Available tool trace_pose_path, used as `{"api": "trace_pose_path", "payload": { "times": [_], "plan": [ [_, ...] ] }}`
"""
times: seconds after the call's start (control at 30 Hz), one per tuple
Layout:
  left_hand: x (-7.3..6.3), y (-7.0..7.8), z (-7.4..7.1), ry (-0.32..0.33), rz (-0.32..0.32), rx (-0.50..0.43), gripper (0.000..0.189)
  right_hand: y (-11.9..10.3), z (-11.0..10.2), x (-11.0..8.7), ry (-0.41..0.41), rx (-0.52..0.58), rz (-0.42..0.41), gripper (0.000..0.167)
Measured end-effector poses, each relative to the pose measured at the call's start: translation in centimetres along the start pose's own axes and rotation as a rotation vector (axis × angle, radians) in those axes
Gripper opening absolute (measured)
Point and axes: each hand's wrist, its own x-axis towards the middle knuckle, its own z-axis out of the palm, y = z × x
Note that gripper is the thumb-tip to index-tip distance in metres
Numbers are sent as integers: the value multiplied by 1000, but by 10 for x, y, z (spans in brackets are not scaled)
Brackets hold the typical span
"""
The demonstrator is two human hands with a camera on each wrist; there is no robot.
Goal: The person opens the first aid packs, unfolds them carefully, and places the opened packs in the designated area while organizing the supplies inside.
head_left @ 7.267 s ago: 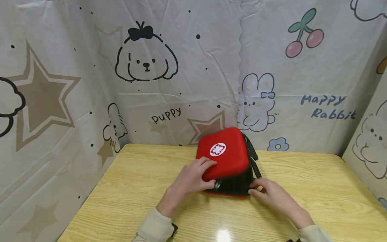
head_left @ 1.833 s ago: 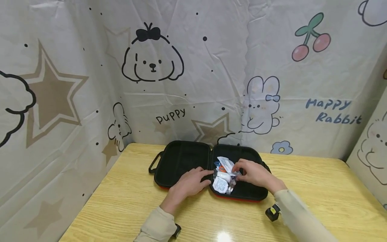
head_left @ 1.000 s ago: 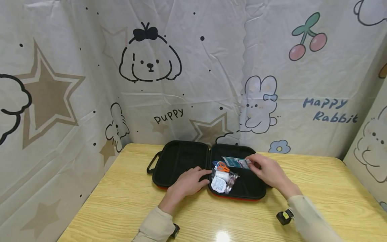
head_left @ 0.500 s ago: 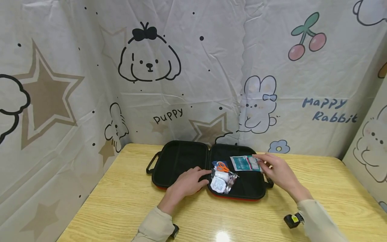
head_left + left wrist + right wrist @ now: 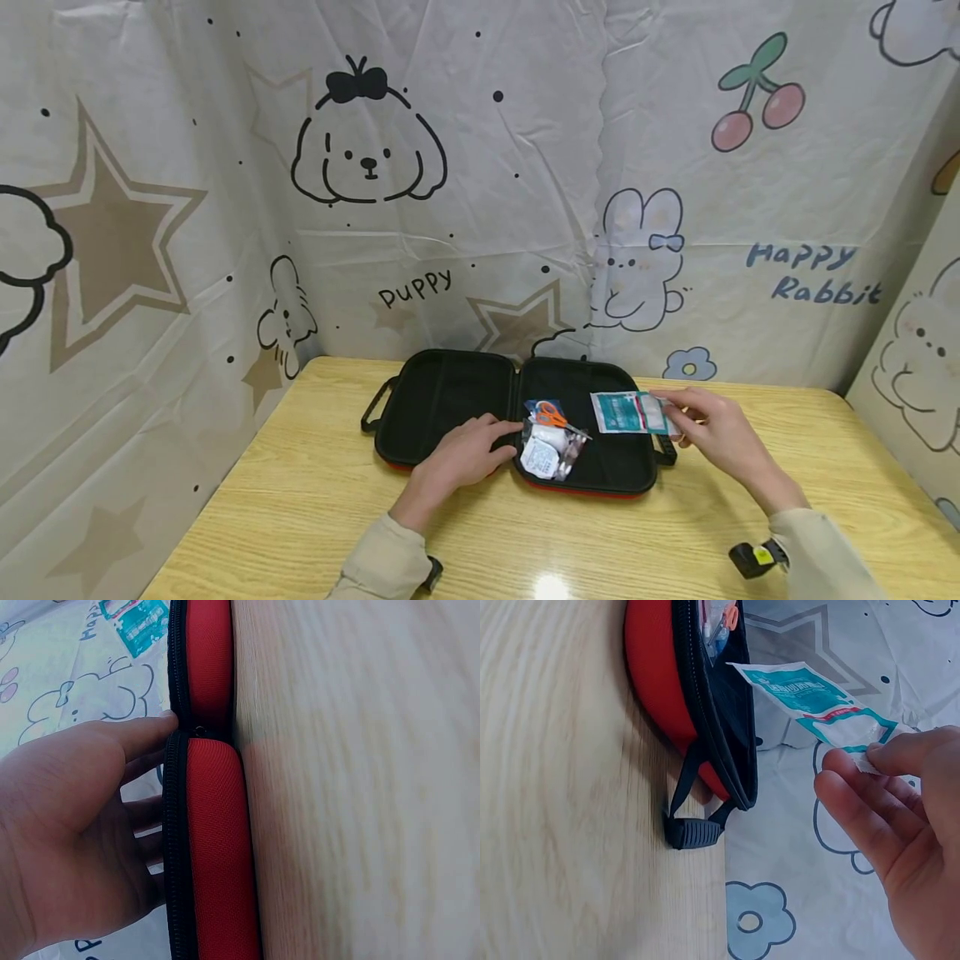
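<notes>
A first-aid case, black inside and red outside, lies unfolded on the table. My left hand rests on the case near its hinge, with fingers relaxed; in the left wrist view the thumb touches the zipped edge beside the hinge gap. My right hand pinches a teal and white sachet by its right end, above the right rim of the case. The right wrist view shows the sachet held between thumb and fingers, apart from the case. Orange-handled scissors lie on small packed supplies in the right half.
The wooden table runs in front of the case and to both sides. Carry handles stick out at the left and right ends. A printed cloth hangs behind the table.
The case, earlier closed and standing, now lies unfolded. My right hand has picked the sachet off the supplies, uncovering the scissors, and moved right with it. The left hand stays at the hinge.
</notes>
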Motion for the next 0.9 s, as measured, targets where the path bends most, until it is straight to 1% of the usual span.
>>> {"api": "trace_pose_path", "payload": {
  "times": [0.3,0.5,0.77,0.9],
  "plan": [
    [0,0,0,0,1,3,43,0,-8,-9,-46,45,99,24],
    [-1,0,0,2,0,-3,43,3,-12,-15,-72,72,133,25],
    [0,0,0,4,0,-5,43,4,-15,-21,-164,112,225,30],
    [0,0,0,3,2,-3,43,5,-15,-22,-196,108,275,33]
  ]
}}
